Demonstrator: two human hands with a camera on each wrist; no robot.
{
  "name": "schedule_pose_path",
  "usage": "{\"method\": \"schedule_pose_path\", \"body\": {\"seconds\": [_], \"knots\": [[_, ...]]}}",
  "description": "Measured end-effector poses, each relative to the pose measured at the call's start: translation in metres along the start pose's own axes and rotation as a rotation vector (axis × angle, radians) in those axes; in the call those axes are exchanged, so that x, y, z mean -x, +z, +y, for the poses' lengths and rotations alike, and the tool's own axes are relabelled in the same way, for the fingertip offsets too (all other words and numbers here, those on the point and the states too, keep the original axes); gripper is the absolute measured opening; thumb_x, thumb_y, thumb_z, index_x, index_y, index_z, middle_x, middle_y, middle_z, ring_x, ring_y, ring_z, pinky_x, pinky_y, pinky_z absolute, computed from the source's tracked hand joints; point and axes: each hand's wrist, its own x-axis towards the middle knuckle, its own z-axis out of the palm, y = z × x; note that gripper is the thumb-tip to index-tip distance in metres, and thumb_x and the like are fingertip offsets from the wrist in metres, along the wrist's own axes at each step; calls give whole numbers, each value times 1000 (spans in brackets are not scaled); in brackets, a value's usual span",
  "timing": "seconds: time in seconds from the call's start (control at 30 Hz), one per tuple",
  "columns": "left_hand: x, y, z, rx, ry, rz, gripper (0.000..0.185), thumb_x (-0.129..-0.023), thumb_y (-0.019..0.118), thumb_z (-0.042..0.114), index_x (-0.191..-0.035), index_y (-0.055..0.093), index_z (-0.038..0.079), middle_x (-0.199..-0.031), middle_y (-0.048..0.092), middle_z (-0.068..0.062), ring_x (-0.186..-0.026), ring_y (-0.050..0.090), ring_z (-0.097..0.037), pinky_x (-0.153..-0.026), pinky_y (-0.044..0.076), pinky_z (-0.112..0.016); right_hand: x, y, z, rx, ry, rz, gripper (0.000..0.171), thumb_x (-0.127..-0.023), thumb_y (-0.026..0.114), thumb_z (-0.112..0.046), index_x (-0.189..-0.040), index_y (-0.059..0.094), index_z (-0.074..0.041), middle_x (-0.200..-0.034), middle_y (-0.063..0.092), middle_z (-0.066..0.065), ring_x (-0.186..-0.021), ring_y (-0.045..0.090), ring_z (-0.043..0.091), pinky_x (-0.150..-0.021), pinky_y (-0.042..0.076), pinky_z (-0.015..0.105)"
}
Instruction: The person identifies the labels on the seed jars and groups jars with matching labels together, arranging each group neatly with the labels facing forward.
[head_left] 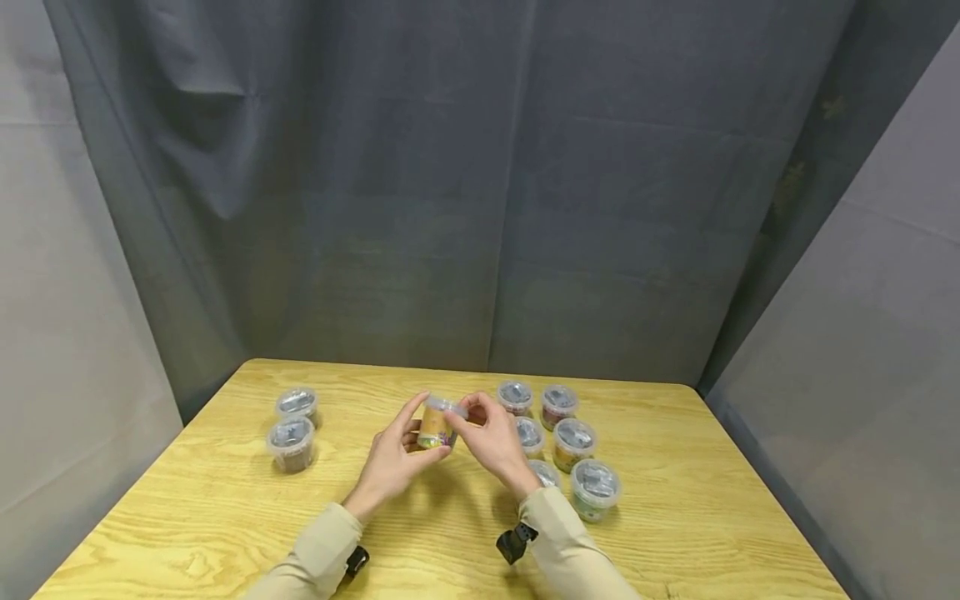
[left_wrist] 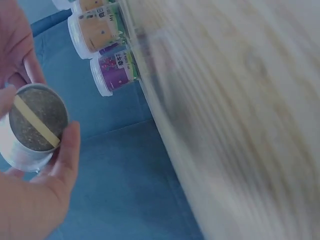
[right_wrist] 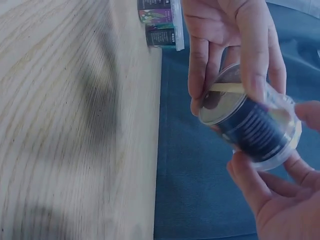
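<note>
1. My left hand [head_left: 393,458] and right hand [head_left: 491,442] both have fingers curled on the small cup [head_left: 435,423], tilted above the tabletop [head_left: 225,508] middle.
2. Other cups [head_left: 576,442] apparently sit lidded toward the far right edge.

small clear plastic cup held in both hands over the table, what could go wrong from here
The small clear plastic lidded cup is held off the wooden table only by fingertips of the left hand and right hand, so it might slip. Falling, it could knock the lidded cups clustered beside the right hand.
</note>
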Motion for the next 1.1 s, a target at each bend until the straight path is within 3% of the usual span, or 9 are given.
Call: {"method": "schedule_pose_path", "body": {"seconds": [0.17, 0.43, 0.6, 0.77, 0.97, 1.1], "knots": [[3, 6, 4, -107, 46, 35, 84, -80, 82, 29, -151, 35, 32, -118, 68, -13, -95, 71, -23, -86, 59, -37, -1, 0, 0, 13, 18, 37, 34, -84, 75, -46, -97, 63, -16, -102, 72, 4, -104, 70, 23, -84, 58, 40], [0, 4, 1, -15, 14, -15, 84, -83, 80, 22, -150, 33, 40, -131, 61, -18, -104, 69, -27, -92, 57, -44, 1, -5, 1, -79, 33, 13, 34, -85, 75, -41, -98, 62, -12, -104, 72, 5, -103, 70, 22, -83, 58, 37], [0, 5, 3, -104, 42, -3, 84, -82, 80, 19, -150, 35, 40, -130, 63, -15, -99, 69, -23, -86, 58, -39, 1, -7, 5, -95, 36, 1, 33, -85, 75, -40, -96, 62, -12, -99, 70, 3, -98, 69, 18, -81, 57, 32], [1, 7, 5, -171, 70, 14, 85, -81, 81, 19, -151, 36, 34, -129, 63, -13, -98, 67, -22, -84, 58, -40, 2, -9, 7, -77, 53, 26, 36, -82, 77, -42, -89, 61, -12, -84, 66, 1, -79, 62, 12, -65, 49, 27], [-2, 9, 5, -71, 0, 17, 76, -83, 80, 25, -148, 41, 21, -128, 65, -14, -108, 67, -26, -94, 55, -44, 8, -17, -3, -203, 90, 22, 26, -88, 75, -25, -88, 59, -5, -83, 64, 6, -76, 59, 11, -70, 52, 29], [-3, 9, 5, -85, -23, 27, 70, -81, 82, 24, -142, 49, 11, -127, 65, -15, -108, 66, -28, -95, 54, -47, 5, -15, 6, -210, 105, 25, 25, -87, 76, -25, -88, 60, -6, -83, 63, 4, -74, 55, 11, -68, 49, 26]]}}
